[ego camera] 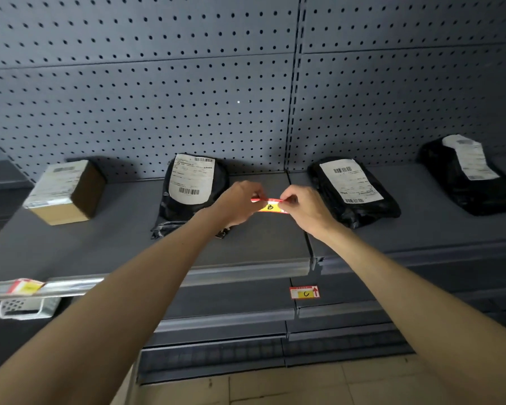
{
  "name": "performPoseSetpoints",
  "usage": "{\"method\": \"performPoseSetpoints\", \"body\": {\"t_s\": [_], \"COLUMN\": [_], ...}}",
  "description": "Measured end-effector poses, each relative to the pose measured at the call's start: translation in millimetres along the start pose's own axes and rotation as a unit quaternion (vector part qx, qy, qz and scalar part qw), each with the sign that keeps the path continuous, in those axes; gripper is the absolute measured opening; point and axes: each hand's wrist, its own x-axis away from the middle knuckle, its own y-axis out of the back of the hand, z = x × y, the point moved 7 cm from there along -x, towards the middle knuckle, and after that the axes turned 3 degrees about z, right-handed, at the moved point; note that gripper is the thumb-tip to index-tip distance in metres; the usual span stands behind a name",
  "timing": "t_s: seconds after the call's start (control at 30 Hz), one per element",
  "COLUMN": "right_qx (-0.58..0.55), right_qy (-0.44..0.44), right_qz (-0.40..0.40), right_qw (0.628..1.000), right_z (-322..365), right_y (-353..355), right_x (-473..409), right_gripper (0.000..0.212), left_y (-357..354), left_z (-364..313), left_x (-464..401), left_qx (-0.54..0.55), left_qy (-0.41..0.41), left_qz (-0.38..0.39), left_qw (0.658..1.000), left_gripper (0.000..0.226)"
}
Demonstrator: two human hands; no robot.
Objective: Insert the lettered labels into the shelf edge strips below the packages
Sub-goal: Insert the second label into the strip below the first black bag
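Both hands pinch a red and yellow label marked B (270, 206) above the shelf, between two black packages. My left hand (240, 203) grips its left end and my right hand (303, 209) its right end. One black bag (193, 188) lies just left of the hands, another (352, 190) just right. A cardboard box (66, 191) stands at the far left and a third black bag (468, 176) at the far right. The clear edge strip (246, 271) runs along the shelf front. A label (27, 287) sits tilted in the strip at the left. A label marked C (304, 292) lies on the lower shelf.
Dark pegboard (187, 97) backs the shelf. A white plastic basket (27, 308) hangs under the left strip. Lower shelves (231, 320) step out below, and tiled floor (304, 384) shows at the bottom.
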Motion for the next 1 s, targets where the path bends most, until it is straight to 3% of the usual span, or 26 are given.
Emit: {"method": "performPoseSetpoints", "body": {"t_s": [0.2,0.43,0.6,0.77,1.0], "right_qx": [-0.065,-0.076,-0.060,-0.039,-0.008], "right_qy": [0.042,0.072,0.095,0.101,0.105], "right_qz": [0.009,0.029,0.029,0.033,0.049], "right_qw": [0.997,0.994,0.993,0.993,0.993], "right_z": [62.2,118.2,137.6,140.6,138.4], "right_y": [-25.6,-70.0,-86.8,-102.9,-124.0], "right_x": [42.9,76.1,89.5,97.9,100.5], "right_gripper": [0.007,0.010,0.012,0.014,0.013], "left_y": [32.9,52.2,51.7,31.6,19.8], "left_z": [16.2,60.5,82.6,94.2,94.1], "left_x": [81.5,171.3,219.6,242.8,252.4], "left_qx": [0.031,0.015,-0.081,-0.196,-0.204], "left_qy": [0.006,0.089,0.101,0.081,0.086], "left_qz": [-0.052,-0.097,-0.138,-0.139,-0.145], "left_qw": [0.998,0.991,0.982,0.967,0.964], "left_gripper": [0.006,0.015,0.010,0.027,0.039]}}
